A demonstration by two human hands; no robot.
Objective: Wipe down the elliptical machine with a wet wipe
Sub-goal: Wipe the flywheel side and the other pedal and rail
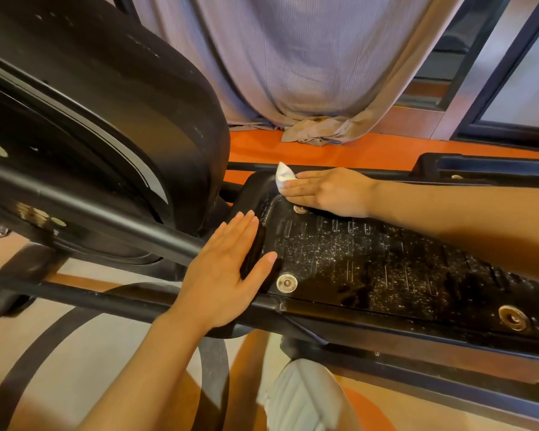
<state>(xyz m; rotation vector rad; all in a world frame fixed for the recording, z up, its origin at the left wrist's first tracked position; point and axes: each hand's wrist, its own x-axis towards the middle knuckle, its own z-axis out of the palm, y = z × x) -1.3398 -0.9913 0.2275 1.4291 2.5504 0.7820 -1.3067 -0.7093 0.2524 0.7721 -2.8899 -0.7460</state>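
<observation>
Wiping is under way at the front rim of the pedal (pixel 386 269): the right hand (pixel 327 191), fingers straight, presses the wipe (pixel 283 176) there. The left hand (pixel 227 269) rests flat, steadying. Speckled tread remains; next strokes should likely work rearward.

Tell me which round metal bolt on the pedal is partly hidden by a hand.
The far bolt, tucked under the right hand pressing the wet wipe. The near bolt by the left hand's thumb and the right-edge bolt show fully.
</observation>
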